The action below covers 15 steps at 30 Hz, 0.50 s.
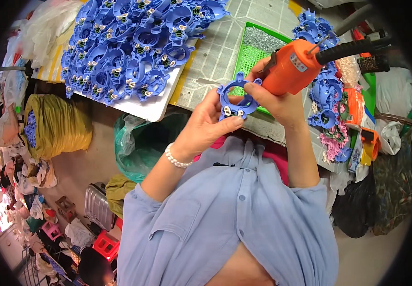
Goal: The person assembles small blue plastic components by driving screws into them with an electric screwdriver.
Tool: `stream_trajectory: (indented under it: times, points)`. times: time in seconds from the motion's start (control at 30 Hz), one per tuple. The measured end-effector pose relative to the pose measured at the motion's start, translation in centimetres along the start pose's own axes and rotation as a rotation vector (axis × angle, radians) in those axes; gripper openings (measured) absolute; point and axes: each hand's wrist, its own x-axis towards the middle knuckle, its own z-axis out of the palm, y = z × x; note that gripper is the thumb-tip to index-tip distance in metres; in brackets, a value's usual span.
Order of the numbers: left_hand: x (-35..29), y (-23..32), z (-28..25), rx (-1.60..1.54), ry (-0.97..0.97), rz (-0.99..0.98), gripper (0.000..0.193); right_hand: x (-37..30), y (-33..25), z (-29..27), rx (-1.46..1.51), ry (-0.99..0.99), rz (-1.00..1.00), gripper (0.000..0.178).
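Note:
Between my two hands is a blue plastic ring-shaped part (224, 101) with small white terminal pieces along its near side. The thumb and fingers of my left hand (205, 125) pinch it from the left. My right hand (284, 107) is closed around an orange electric screwdriver (295, 66), and its thumb also touches the ring's right side. A black cable (346, 50) runs from the tool toward the upper right. Beyond my hands, a green perforated tray (251, 59) contains a heap of small silvery screws (264, 39). The screwdriver's tip cannot be made out.
Many similar blue parts (129, 47) are piled on a white board (153, 109) at the far left. Further blue parts (326, 90) and pink pieces (332, 143) line the bench's right side. A green bag (132, 148) and a yellow sack (65, 126) stand left below the bench.

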Motion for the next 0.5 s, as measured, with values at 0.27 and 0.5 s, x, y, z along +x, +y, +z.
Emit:
stream_trajectory:
  times: [0.27,0.5]
  points:
    - [0.6,-0.7,0.6,-0.165,0.061,-0.044,0.050,-0.4,0.6,0.1,0.111,-0.045,0.070,0.035]
    - [0.9,-1.2,-0.8,-0.091,0.072,-0.027,0.053,-0.5,1.0,-0.4,0.171,-0.037,0.013,0.041]
